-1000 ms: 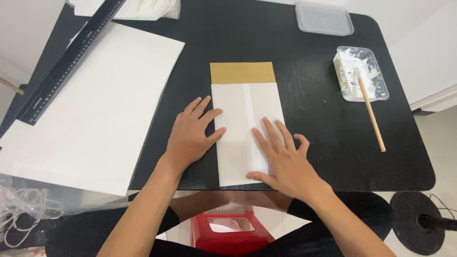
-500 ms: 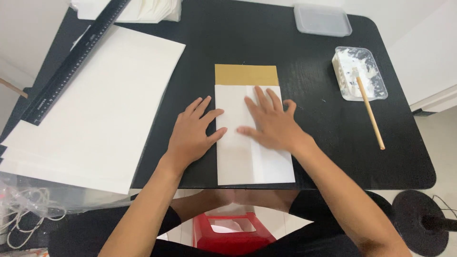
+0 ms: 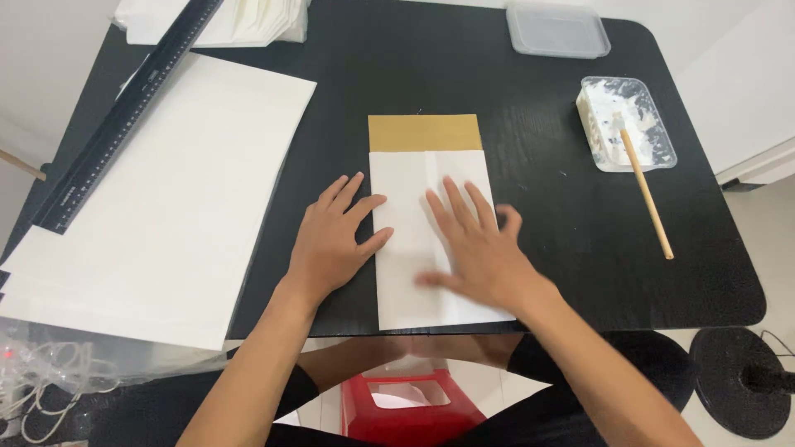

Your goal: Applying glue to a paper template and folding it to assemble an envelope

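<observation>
A folded white paper piece (image 3: 410, 186) with a brown band (image 3: 424, 132) along its far end lies flat on the black table (image 3: 397, 74). My left hand (image 3: 331, 240) rests flat at the paper's left edge, fingers spread, fingertips on the sheet. Pressed palm-down on the middle and right of the paper is my right hand (image 3: 476, 244), its fingers spread. Neither hand grips anything.
A large white sheet (image 3: 166, 199) and a black ruler (image 3: 124, 108) lie at the left. A clear tray of white paste (image 3: 625, 124) with a wooden stick (image 3: 646, 194) sits at the right, a lidded clear box (image 3: 559, 29) behind. A red bin (image 3: 410, 410) stands below the table edge.
My right hand slid up the paper from its near right corner, then came back down toward the middle. My left hand stayed put.
</observation>
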